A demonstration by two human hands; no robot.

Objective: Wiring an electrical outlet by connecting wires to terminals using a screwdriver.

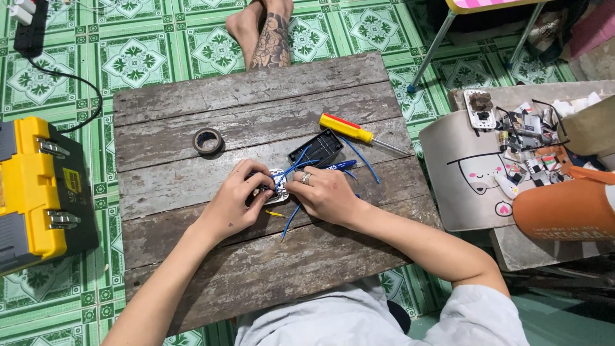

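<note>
My left hand (pixel 236 198) and my right hand (pixel 325 191) meet over a small white switch module (pixel 278 181) with blue wires (pixel 289 221), in the middle of a weathered wooden board (pixel 192 134). Both hands pinch the module between their fingertips. My right hand wears a ring. A black plastic cover (pixel 316 148) lies just beyond the hands, with blue wires running to it. A small yellow scrap (pixel 275 214) lies under my left hand's fingers.
A yellow-handled screwdriver (pixel 349 129) and a roll of black tape (pixel 208 141) lie on the board. A yellow and black toolbox (pixel 35 192) stands at left. Another person's tattooed foot (pixel 266 35) rests beyond the board. Bags with small parts (pixel 525 138) sit at right.
</note>
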